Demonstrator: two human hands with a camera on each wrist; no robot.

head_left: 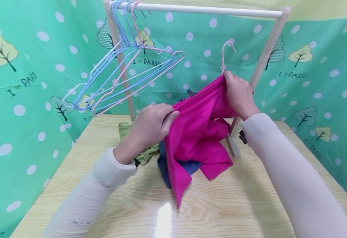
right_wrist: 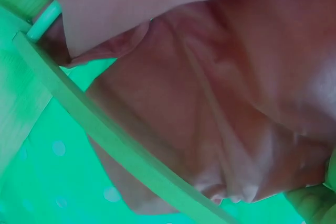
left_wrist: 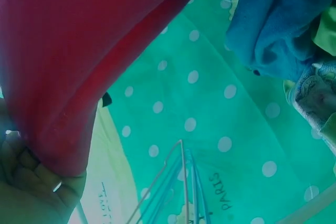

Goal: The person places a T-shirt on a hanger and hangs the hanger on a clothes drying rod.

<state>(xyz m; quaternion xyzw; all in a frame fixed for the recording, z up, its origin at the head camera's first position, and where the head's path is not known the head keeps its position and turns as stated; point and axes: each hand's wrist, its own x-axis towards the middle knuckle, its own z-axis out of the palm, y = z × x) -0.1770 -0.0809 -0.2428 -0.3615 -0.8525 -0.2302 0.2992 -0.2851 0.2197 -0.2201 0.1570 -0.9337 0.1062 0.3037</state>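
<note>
A bright magenta garment (head_left: pixel 197 132) hangs in folds between the two hands, above the table. From its upper right corner rises the hook of a pink hanger (head_left: pixel 223 56); the hanger's body is hidden in the cloth. My left hand (head_left: pixel 152 122) pinches the garment's upper left edge between thumb and fingers, which the left wrist view also shows at the fabric's corner. Just below the hook, my right hand (head_left: pixel 240 94) grips the cloth, its fingertips partly hidden. In the right wrist view the garment (right_wrist: pixel 210 103) fills most of the picture, with fingers (right_wrist: pixel 315 203) at the lower right.
A rack with a white rail (head_left: pixel 203 9) and wooden posts stands behind. Several blue, white and pink hangers (head_left: pixel 123 76) hang at its left end. Green cloth (head_left: pixel 148 153) and dark blue cloth (head_left: pixel 163 165) lie on the wooden table (head_left: pixel 209 211) behind the garment. Polka-dot curtains enclose the space.
</note>
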